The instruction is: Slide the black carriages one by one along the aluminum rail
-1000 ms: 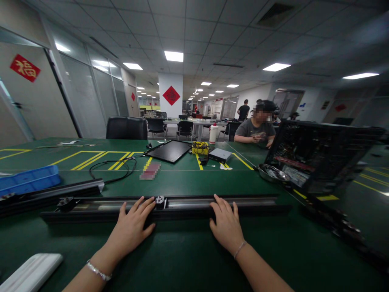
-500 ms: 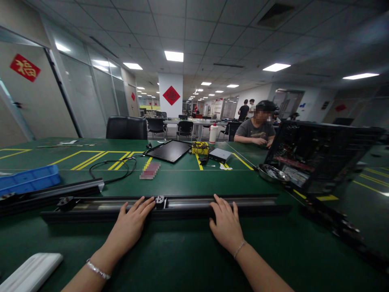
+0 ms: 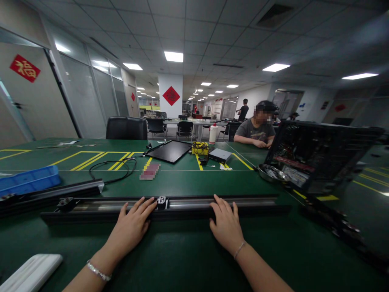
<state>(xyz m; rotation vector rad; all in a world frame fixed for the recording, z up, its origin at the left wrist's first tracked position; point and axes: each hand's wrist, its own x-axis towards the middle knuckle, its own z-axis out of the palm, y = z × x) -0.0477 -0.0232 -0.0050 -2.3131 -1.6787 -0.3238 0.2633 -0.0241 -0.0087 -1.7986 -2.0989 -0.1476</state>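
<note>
A long black linear rail [image 3: 219, 202] with a shiny metal track lies across the green table [image 3: 188, 247]. My left hand [image 3: 130, 225] rests flat on its near edge, fingers spread, just left of a small black slider block [image 3: 162, 202]. My right hand [image 3: 226, 225] lies on the rail further right, also spread, gripping nothing. A black clamp piece [image 3: 65, 203] sits near the rail's left end. A second black extrusion [image 3: 51, 194] runs beside it on the left. A white bar [image 3: 30, 273] lies near the table's front left corner.
Beyond the rail lie a blue tray [image 3: 28, 179], a coiled black cable [image 3: 112, 170], a black panel [image 3: 168, 151] and a grey box [image 3: 220, 155]. An open computer case [image 3: 322, 156] stands at right beside a metal bowl [image 3: 270, 173]. A seated person [image 3: 257, 129] works across the table.
My hands stay on the rail with hardly any shift. The view has levelled slightly, and a standing person in the background has gone from sight.
</note>
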